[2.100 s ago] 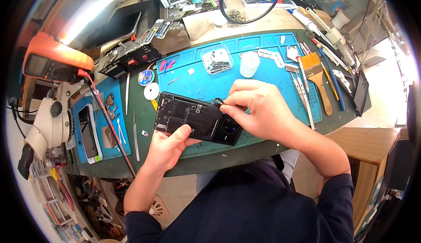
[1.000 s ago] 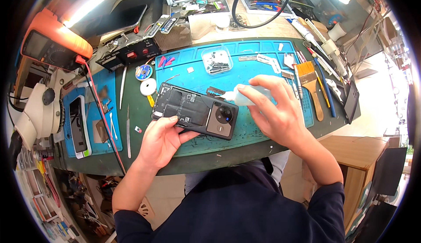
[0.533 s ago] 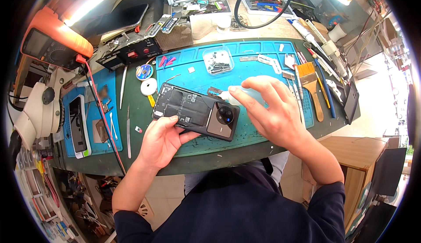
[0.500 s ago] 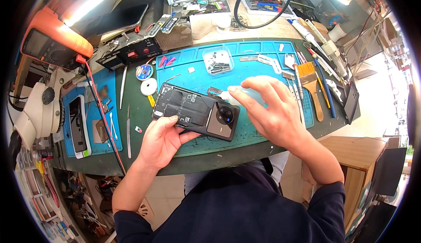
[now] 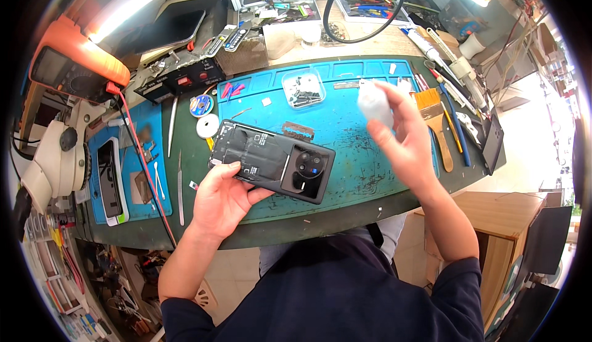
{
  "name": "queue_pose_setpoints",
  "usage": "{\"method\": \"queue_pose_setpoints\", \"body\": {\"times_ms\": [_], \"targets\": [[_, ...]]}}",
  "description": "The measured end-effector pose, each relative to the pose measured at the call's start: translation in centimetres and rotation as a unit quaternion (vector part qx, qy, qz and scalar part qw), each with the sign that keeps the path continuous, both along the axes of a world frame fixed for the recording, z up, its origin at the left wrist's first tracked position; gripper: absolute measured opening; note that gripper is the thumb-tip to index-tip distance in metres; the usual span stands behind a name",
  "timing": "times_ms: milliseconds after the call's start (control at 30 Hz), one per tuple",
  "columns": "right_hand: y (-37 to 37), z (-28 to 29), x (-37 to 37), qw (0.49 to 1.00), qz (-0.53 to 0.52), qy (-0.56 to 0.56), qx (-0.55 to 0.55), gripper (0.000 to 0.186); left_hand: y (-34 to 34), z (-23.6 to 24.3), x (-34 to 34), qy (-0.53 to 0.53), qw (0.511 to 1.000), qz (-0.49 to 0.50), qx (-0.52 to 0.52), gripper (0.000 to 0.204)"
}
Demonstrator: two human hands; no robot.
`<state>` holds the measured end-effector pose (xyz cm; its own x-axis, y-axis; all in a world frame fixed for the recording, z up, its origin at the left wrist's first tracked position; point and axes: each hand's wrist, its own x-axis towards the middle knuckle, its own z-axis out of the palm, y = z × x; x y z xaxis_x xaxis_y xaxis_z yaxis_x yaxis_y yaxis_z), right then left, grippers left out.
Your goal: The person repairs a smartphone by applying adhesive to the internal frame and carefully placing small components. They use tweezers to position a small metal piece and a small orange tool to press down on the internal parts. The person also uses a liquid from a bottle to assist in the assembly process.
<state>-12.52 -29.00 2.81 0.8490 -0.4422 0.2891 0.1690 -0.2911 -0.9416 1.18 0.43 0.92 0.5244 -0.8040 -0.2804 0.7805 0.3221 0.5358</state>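
Note:
My left hand grips a black phone from below, thumb on its lower edge. The phone has its back cover off over most of the body, showing dark inner parts, with a big camera module at the right end. A razor blade lies just beyond the phone on the blue mat. My right hand is raised over the mat's right part, closed on a small translucent white bottle. Behind them sits a clear box of small dark parts.
At left: an orange multimeter, microscope, second phone, scalpel and spools. At right: a wide brush, pens and hand tools. A black power unit and tool trays stand behind, under a black cable loop.
My right hand has moved from the phone's upper edge up and to the right, carrying the bottle upright away from the razor blade. The phone has tilted slightly in my left hand.

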Motion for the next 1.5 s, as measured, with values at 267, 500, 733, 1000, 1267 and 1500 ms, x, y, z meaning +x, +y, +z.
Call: {"method": "queue_pose_setpoints", "body": {"times_ms": [267, 500, 733, 1000, 1267, 1500], "targets": [[-1.2, -0.5, 3.7, 0.963, -0.070, 0.170, -0.195, 0.059, -0.3, 0.2, -0.2, -0.007, 0.998, 0.015, 0.059, 0.035], [0.1, -0.6, 2.5, 0.952, -0.185, -0.030, -0.241, 0.037, -0.4, 0.1, -0.7, -0.086, 0.992, -0.007, 0.089, 0.038], [4.4, 1.5, 1.4, 0.969, 0.043, 0.034, -0.240, 0.016, -1.0, 0.3, -1.5, -0.152, 0.982, -0.011, 0.115, 0.044], [4.7, 0.4, 1.8, 0.970, 0.047, 0.020, -0.237, 0.012, -0.9, 0.2, -1.5, -0.135, 0.986, -0.010, 0.099, 0.044], [4.6, 0.8, 2.1, 0.974, 0.071, 0.031, -0.213, 0.012, -0.7, 0.1, -1.4, -0.145, 0.985, -0.023, 0.087, 0.045], [4.3, 1.7, 2.2, 0.984, 0.104, 0.110, -0.091, 0.014, -0.5, -0.1, -1.3, -0.139, 0.987, -0.030, 0.077, 0.045]]}}
